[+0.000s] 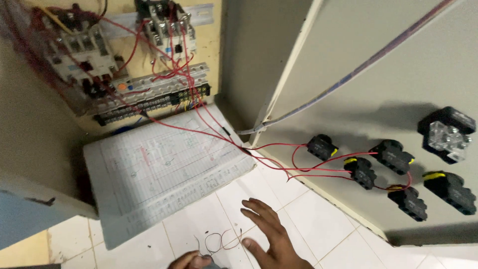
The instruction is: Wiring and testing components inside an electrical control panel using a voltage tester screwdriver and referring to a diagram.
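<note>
I see a thin loop of dark wire (219,241) lying curled on the white tiled floor (318,219), low in the view and just in front of me. My left hand (191,260) sits at the bottom edge, fingers curled around something grey at the wire's lower end; I think it grips a tool or the wire's tail, but the frame cuts it off and I cannot tell which. My right hand (271,236) is flat and spread, fingers fanned out over the tiles just right of the wire loop, holding nothing.

Beyond the hands, a big sheet of squared paper with a drawn circuit diagram (164,169) lies tilted, its top edge resting inside the open electrical cabinet (45,164). Above it stand grey contactors (79,55) and a row of terminal blocks (154,94), laced with red wires (209,129). Those wires run right across to the open cabinet door (388,74), where several black switch blocks (393,155) with yellow tabs sit on its inner face, one topped with a clear part (448,137).
</note>
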